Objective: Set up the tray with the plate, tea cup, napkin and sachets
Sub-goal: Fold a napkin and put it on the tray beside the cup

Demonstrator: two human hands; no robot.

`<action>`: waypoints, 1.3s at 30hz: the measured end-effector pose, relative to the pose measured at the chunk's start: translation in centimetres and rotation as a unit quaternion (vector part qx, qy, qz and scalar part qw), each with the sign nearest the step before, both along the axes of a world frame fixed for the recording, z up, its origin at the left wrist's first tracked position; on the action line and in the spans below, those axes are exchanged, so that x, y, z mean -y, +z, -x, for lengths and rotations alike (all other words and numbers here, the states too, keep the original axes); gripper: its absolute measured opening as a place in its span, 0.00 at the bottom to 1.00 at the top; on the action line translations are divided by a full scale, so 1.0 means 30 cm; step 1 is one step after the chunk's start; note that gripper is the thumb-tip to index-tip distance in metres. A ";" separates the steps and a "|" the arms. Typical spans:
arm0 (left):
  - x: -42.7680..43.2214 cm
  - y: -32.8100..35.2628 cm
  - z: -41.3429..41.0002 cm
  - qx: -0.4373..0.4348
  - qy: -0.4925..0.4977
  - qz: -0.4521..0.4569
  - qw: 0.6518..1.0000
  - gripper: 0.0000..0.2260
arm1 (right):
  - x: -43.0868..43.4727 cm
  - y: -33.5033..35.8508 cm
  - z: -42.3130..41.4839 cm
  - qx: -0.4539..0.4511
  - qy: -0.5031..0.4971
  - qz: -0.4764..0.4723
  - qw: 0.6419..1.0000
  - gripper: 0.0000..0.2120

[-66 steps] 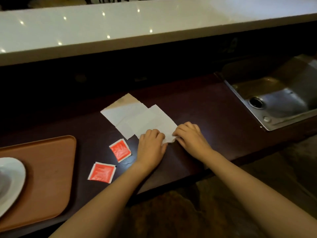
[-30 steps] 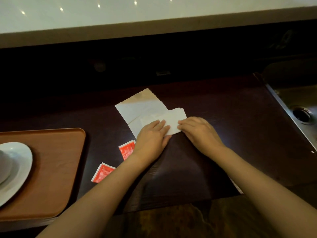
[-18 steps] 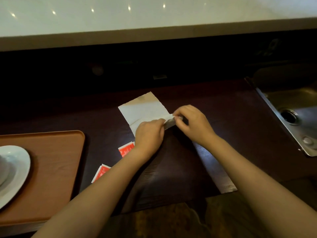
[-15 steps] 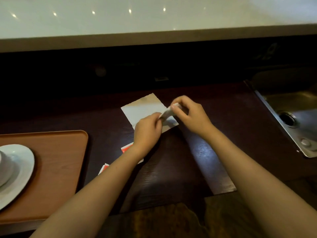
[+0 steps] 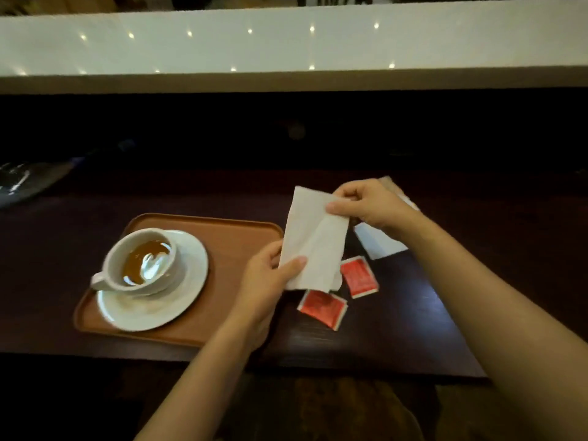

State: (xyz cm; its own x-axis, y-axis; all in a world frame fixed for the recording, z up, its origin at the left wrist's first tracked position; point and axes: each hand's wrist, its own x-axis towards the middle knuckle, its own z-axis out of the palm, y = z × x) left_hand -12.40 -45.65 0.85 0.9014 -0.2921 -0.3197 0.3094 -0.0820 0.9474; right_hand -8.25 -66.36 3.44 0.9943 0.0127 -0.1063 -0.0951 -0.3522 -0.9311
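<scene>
Since half a second before, the folded white paper napkin [image 5: 313, 241] had come up off the dark wooden tabletop [image 5: 397, 329] and was held in the air between both hands, just right of the brown rectangular plastic tray [image 5: 235, 246], its lower left edge overlapping the tray's right rim in the view. The left hand [image 5: 270, 281] had its grip closed on the napkin's lower left corner, thumb pressed on the front. The right hand [image 5: 366, 202] pinched the upper right edge between thumb and fingers.

The napkin looked like a long, narrow rectangle, plain white and soft, with a diagonal fold line crossing its middle and a loose, uneven lower edge. Its long axis ran nearly up and down in the view, from near to far, leaning slightly so that the top end pointed away from the person and a little left.

On the tray sat a round white ceramic plate [image 5: 178, 300], and on it a white tea cup [image 5: 140, 262] holding brown liquid, its handle turned toward the near left. Two red square sachets [image 5: 342, 291] lay flat on the tabletop just below the napkin, beside the tray. Another white sheet of paper [image 5: 378, 243] lay on the tabletop under the right wrist.
</scene>
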 end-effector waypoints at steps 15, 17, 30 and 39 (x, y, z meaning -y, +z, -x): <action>-0.243 -0.158 0.034 0.169 0.116 -0.365 0.908 0.21 | -0.403 -0.254 -0.147 0.060 -0.052 0.310 0.947 0.06; -0.247 -0.157 0.055 0.207 0.111 -0.392 0.890 0.20 | -0.414 -0.263 -0.150 0.087 -0.045 0.335 0.937 0.08; 0.010 -0.048 0.001 0.355 -0.070 -0.351 0.863 0.19 | 0.097 -0.220 0.123 0.023 -0.056 0.412 0.909 0.23; 0.405 -0.165 -0.053 0.406 -0.376 -0.389 0.736 0.33 | 0.270 -0.251 0.337 -0.039 -0.004 0.462 0.886 0.27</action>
